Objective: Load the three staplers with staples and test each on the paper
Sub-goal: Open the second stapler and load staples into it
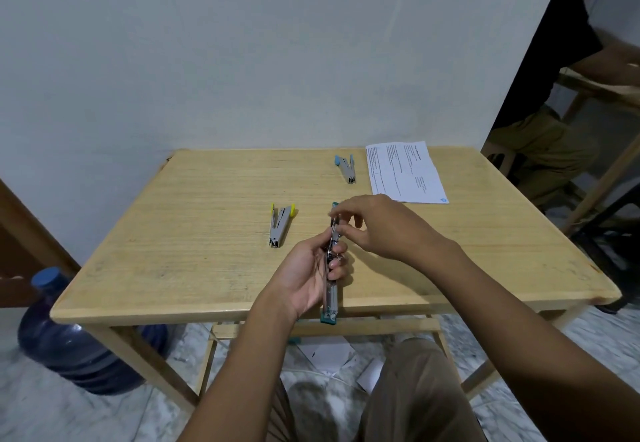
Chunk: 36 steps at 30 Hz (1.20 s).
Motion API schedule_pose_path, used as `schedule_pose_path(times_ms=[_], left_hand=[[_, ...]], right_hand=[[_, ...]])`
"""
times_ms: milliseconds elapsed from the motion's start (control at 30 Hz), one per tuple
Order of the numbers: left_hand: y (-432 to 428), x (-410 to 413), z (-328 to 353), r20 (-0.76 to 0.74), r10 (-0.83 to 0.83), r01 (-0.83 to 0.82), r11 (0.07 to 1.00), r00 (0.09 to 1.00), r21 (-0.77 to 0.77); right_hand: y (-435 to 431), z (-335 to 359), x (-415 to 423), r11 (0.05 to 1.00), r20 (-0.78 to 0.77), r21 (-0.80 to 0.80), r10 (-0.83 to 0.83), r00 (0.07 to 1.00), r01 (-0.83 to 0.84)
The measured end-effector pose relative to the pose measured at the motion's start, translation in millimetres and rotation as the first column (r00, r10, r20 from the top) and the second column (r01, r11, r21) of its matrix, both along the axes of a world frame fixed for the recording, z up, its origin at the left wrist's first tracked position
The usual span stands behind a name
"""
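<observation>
Three staplers show; the teal-trimmed metal stapler (330,289) is opened over the wooden bench's (194,234) near edge, left hand (313,277) wrapped round it, right hand (367,225) pinching at its magazine. Staples could spill floorward if either grip slips.

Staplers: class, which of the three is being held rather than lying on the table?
The teal-ended stapler, gripped by the left hand; the yellow-ended and blue-ended ones lie untouched.

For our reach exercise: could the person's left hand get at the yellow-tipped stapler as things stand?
Probably not straight away: the left hand is holding the teal stapler. The yellow-tipped stapler lies open on bare table, nothing between them.
</observation>
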<state>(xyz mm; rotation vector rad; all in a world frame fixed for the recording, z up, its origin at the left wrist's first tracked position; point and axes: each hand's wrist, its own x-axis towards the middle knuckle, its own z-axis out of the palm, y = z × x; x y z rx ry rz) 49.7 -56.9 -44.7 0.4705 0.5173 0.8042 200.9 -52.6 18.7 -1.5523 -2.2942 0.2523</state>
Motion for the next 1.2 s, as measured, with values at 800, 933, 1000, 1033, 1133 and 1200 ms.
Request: schedule_pose_path(times_ms=[800, 933, 1000, 1033, 1133, 1200], left_hand=[[3.5, -1.0, -3.1, 0.043, -0.043, 0.046, 0.997, 0.998, -0.066], [1.6, 0.0, 0.4, 0.064, -0.020, 0.024, 0.998, 0.998, -0.061], [1.4, 0.5, 0.4, 0.066, 0.001, 0.003, 0.998, 0.998, -0.060], [1.7, 0.7, -0.2, 0.069, 0.003, 0.001, 0.998, 0.998, -0.064], [4.2, 0.6, -4.1, 0.083, 0.004, 0.003, 0.997, 0.997, -0.076], [6.3, 0.0, -5.9, 0.085, 0.015, -0.008, 0.997, 0.996, -0.082]], right_hand=[[0.1, -0.4, 22.3, 0.967, 0.366, 0.136, 0.151, 0.918, -0.213], [3.4, -3.1, 22.2, 0.956, 0.395, 0.215, 0.100, 0.913, -0.197], [4.4, -5.3, 21.1, 0.956, 0.392, 0.237, 0.068, 0.918, -0.172], [4.5, -6.3, 21.0, 0.959, 0.383, 0.237, 0.053, 0.922, -0.154], [3.7, -10.5, 22.6, 0.966, 0.292, 0.233, 0.039, 0.955, -0.111], [1.7, -11.1, 22.7, 0.974, 0.161, 0.217, 0.023, 0.987, -0.058]])
